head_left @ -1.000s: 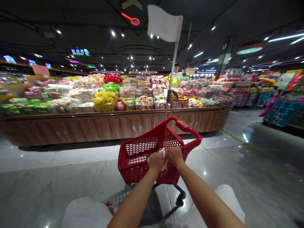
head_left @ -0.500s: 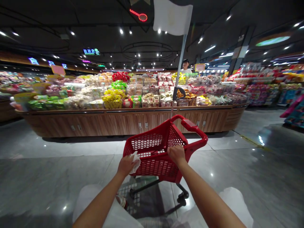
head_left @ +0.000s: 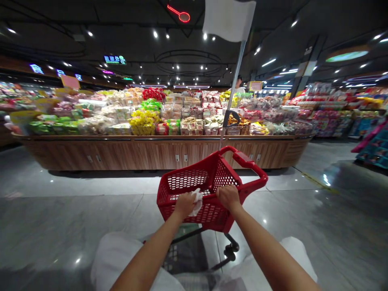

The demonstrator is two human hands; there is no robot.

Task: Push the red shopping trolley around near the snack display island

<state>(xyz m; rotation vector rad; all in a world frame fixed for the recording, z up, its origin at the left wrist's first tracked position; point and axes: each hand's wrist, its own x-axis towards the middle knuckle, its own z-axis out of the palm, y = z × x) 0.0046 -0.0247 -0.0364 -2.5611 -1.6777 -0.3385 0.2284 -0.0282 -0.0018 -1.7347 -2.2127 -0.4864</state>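
Observation:
A small red shopping cart (head_left: 194, 190) stands in front of me on the grey tiled floor, with a white flag (head_left: 228, 18) on a pole rising from it. My left hand (head_left: 184, 204) is closed on a crumpled white tissue (head_left: 197, 199) and presses it against the cart's near rim. My right hand (head_left: 228, 197) grips the same rim just to the right. The cart's red handle (head_left: 248, 165) loops out on the right side.
A long wooden display counter (head_left: 163, 151) piled with packaged snacks runs across the view beyond the cart. A person (head_left: 238, 84) stands behind it, partly hidden by the flag pole. More shelves of goods (head_left: 330, 109) stand at the right. Blue crates (head_left: 377, 151) sit at the far right.
My left hand with the tissue slid left along the rim from next to my right hand, then came back toward the middle. My right hand kept its grip, and the view shifted slightly.

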